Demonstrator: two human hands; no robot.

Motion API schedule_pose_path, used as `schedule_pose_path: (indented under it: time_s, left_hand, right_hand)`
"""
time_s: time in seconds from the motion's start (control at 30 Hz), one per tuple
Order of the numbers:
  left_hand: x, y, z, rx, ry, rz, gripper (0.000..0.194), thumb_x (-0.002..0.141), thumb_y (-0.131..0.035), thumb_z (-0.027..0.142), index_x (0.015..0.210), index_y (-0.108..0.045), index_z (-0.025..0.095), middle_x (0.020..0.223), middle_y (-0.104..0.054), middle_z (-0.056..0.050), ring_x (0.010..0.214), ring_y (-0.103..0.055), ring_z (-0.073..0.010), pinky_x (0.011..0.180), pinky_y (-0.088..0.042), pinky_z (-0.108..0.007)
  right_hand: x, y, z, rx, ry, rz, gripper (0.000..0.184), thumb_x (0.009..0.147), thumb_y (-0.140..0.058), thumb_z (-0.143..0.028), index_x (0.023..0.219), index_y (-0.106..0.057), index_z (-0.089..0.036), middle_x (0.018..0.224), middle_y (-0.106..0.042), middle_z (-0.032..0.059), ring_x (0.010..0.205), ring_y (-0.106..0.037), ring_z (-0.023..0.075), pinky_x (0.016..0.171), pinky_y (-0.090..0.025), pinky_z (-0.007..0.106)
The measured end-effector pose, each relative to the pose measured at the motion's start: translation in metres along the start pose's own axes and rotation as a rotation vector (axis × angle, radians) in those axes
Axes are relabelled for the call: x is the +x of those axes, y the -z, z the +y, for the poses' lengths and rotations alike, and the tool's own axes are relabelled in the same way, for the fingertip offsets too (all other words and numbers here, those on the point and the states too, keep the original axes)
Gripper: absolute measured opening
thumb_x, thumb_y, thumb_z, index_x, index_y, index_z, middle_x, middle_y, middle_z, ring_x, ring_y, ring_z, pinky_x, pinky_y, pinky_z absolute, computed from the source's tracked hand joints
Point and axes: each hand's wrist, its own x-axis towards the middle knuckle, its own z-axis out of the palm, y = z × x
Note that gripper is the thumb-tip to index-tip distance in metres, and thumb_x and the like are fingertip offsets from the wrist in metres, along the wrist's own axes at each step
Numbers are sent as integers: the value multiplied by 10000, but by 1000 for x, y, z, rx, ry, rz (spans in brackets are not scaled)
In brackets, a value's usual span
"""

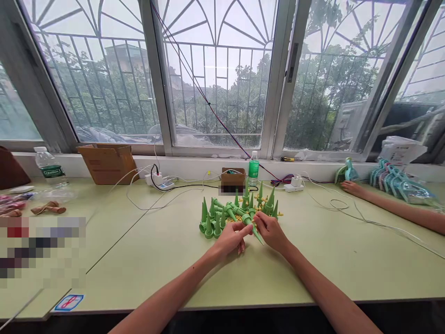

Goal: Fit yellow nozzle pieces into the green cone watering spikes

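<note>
A green plastic watering spike (256, 234) is held over the table by my left hand (231, 237), with its pointed end tilted down toward me. Thumb and fingers of that hand close around it near its wide collar. My right hand (273, 232) is pinched against the spike's side by the collar; whatever sits between those fingertips is too small to make out. Just beyond both hands stands a cluster of similar green spikes (208, 228), several upright and some lying down. Small yellow valve-like pieces (280, 214) show among them and on some of them.
Behind the cluster are a small brown box (233, 176) and a green-labelled bottle (253, 169). Cables, a power strip (294, 187) and a larger carton (108, 164) line the window side. Another person's hand (352, 188) rests at the right near blue-green hangers (392, 178).
</note>
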Motion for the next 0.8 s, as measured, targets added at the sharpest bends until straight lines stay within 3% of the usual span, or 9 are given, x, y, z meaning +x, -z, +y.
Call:
schedule_pose_path:
  time_s: [0.23,0.63,0.8]
  left_hand:
    - [-3,1,0,73,-55,32,444,745,-667,584,752,-580,149,466,-485,53,377,-465,-80,382,-370,-198]
    - [-4,1,-2,212,-209,104,337,772,-647,495,788,-564,168,501,-440,66,415,-450,-94,414,-312,-212]
    - [-4,-1,1,320,-273,186,267,769,-657,423,806,-579,170,502,-441,66,442,-438,-98,467,-322,-224]
  right_hand:
    - [0,0,0,-25,8,-7,325,985,-363,-376,723,-448,-204,566,-418,-46,502,-367,112,504,-311,242]
    - [0,-1,3,-48,21,-4,362,994,-332,-377,675,-371,-211,583,-385,-43,510,-337,113,503,-292,252]
    - [0,0,0,-36,27,7,373,995,-328,-397,674,-366,-211,582,-391,-43,504,-349,111,495,-290,249]
